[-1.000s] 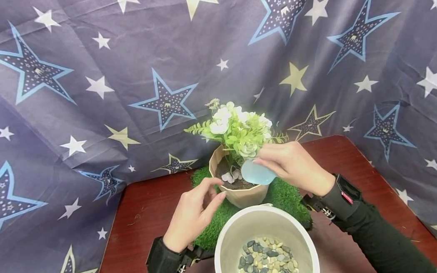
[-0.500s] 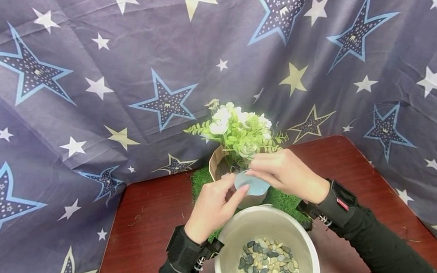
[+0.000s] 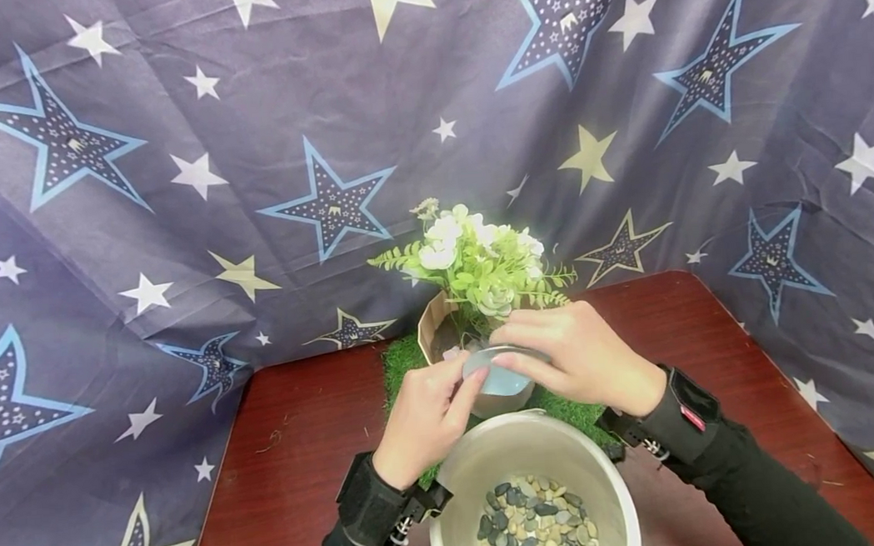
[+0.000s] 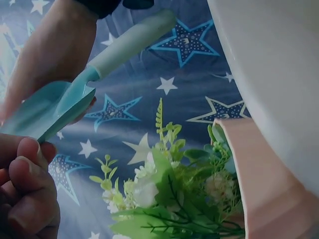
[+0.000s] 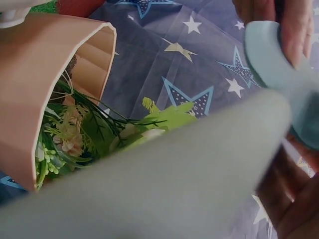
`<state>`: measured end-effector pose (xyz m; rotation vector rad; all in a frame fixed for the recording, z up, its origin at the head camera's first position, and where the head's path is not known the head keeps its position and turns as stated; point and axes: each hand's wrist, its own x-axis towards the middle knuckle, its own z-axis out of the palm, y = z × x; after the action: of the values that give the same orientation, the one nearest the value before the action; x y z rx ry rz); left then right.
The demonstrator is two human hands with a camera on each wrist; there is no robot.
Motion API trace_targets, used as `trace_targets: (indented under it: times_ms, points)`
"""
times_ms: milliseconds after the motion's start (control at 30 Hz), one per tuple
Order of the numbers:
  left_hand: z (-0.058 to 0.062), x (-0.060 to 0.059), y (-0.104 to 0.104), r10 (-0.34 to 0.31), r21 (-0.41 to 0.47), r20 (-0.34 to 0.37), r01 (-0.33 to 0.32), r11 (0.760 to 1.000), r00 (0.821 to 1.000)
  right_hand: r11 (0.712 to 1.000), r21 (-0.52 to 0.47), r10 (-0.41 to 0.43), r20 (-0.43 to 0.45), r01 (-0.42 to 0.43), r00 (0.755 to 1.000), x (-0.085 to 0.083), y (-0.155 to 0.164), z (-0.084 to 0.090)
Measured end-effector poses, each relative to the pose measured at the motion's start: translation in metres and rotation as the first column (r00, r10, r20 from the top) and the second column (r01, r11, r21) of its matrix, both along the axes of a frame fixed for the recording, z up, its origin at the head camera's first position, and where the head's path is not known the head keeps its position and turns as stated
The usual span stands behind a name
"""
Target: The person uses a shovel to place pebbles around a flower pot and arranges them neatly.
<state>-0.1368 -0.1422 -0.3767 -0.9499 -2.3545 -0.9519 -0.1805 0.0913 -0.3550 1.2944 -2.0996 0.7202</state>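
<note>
right hand (image 3: 585,356) grips the trowel (image 3: 497,375) at frame centre, over the flower pot (image 3: 440,327); left hand (image 3: 423,420) pinches its blade. bucket (image 3: 460,472) of pebbles (image 3: 535,522) below, star cloth (image 3: 174,155) behind. no writing readable.

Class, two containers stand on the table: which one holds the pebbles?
The white bucket nearest the camera; the beige faceted pot behind it holds flowers.

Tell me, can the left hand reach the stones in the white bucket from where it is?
Probably yes. The left hand is at the little scoop, right beside the bucket. The bucket is open on top, and nothing covers the stones.
</note>
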Motion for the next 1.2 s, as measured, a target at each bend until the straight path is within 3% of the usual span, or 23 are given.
trace_targets:
  times_ms: [233, 333, 467, 567, 867, 1200]
  points:
    - [0.004, -0.001, -0.011, 0.054, 0.004, -0.028, -0.054, 0.999, 0.998, 0.994, 0.030, -0.112, 0.193, 0.108, 0.975, 0.000, 0.028, 0.007]
    - [0.005, -0.001, -0.015, 0.066, 0.014, -0.044, -0.066, 0.998, 0.997, 0.993, 0.049, -0.119, 0.314, 0.109, 0.942, 0.000, 0.043, 0.005]
    - [0.007, -0.001, -0.019, 0.076, 0.033, -0.045, -0.075, 0.997, 0.996, 0.996, 0.051, -0.093, 0.471, 0.078, 0.877, -0.002, 0.056, -0.004]
    - [0.008, -0.001, -0.020, 0.079, 0.040, -0.042, -0.077, 0.996, 0.996, 0.996, 0.064, -0.081, 0.513, 0.056, 0.854, -0.004, 0.058, -0.013]
    - [0.006, -0.002, -0.019, 0.076, 0.062, -0.046, -0.073, 0.995, 0.996, 0.992, 0.124, -0.082, 0.545, 0.017, 0.834, 0.002, 0.046, -0.038]
    - [0.004, -0.001, -0.017, 0.067, 0.078, -0.055, -0.062, 0.995, 0.996, 0.995, 0.096, -0.059, 0.487, 0.014, 0.872, 0.006, 0.028, -0.055]
